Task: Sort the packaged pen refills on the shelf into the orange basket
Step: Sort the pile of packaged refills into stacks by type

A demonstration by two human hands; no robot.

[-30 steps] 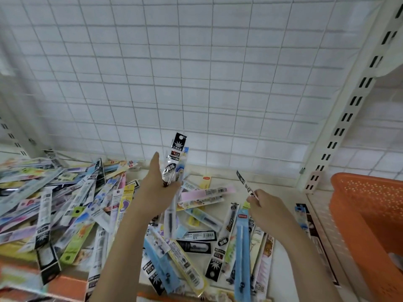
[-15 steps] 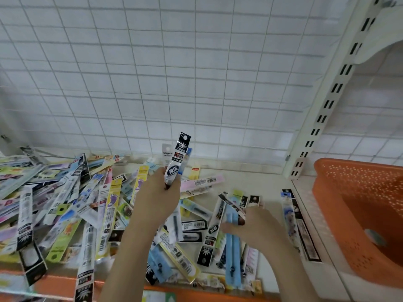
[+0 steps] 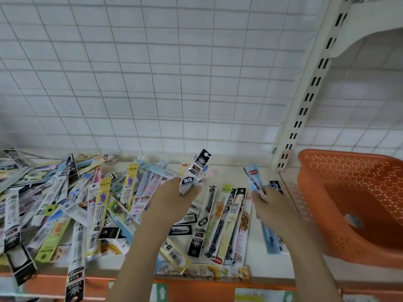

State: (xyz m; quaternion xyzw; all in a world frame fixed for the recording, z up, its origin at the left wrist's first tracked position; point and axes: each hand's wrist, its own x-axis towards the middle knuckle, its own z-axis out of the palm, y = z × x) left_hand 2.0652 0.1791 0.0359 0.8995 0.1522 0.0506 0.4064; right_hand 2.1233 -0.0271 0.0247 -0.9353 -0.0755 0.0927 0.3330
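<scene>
Item: packaged pen refills [image 3: 102, 205]; long narrow flat sleeves, printed in yellow, pale blue, pink, black and white, some with barcodes and cartoon feet; heaped crosswise on the shelf [image 3: 257, 267], thickest at the left, thinner toward the middle; a row of about six lies side by side between the two hands, ends toward the shelf's front edge.

Held, left: left hand [image 3: 172, 201], fingers curled round a small bundle of refill packs [image 3: 196, 173]; the front pack is black and white with a round label bearing two characters; the bundle stands nearly upright, tilted slightly right, its top above the pile; further pale packs sit behind it in the same grip, number unclear.

Held, right: right hand [image 3: 272, 205], fingers closed on a blue refill pack [image 3: 254, 179] with a red tag near its top; the pack slants up and to the left, lifted off the shelf; its lower part is hidden by the hand; a blue strip shows below the wrist, whether the same pack I cannot tell.

Container: orange basket [image 3: 327, 192], perforated walls, standing at the right end of the shelf, just beside the right hand; one small pale object lies at its bottom, too blurred to identify.

Backing: white wire grid panel [image 3: 152, 73] behind the shelf; slotted cream upright post [image 3: 305, 101] between pile and basket.
</scene>
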